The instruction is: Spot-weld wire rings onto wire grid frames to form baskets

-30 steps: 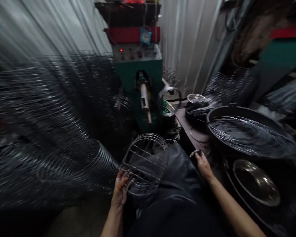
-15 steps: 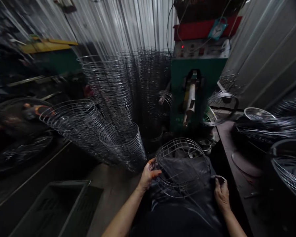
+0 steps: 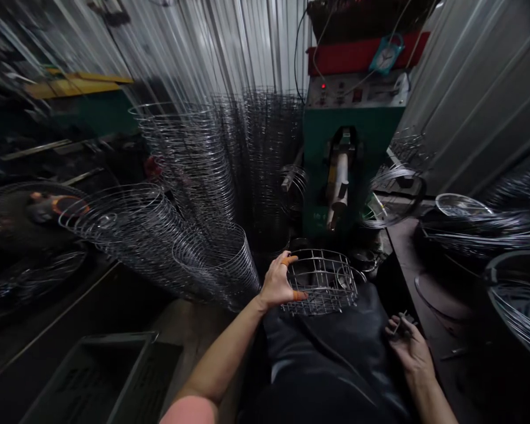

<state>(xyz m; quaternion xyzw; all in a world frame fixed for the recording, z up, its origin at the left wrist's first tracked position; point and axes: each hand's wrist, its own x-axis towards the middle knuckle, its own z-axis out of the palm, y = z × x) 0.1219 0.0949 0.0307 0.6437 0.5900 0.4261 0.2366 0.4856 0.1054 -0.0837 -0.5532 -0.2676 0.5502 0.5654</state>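
Note:
My left hand, with orange covers on a finger and the thumb, grips the left side of a round wire basket. The basket is tilted above the dark apron over my lap. Off to the right, my right hand is turned partly palm up, its fingers closed on a small metal piece whose exact kind I cannot make out. The right hand is apart from the basket.
A green machine with a metal arm stands ahead. Stacks of wire baskets rise to its left. A grey crate sits at lower left. Wire bundles and a dark tub are on the right.
My left hand has turned the basket and moved it slightly up and away from my lap. My right hand has rolled over, showing the palm and the small metal piece.

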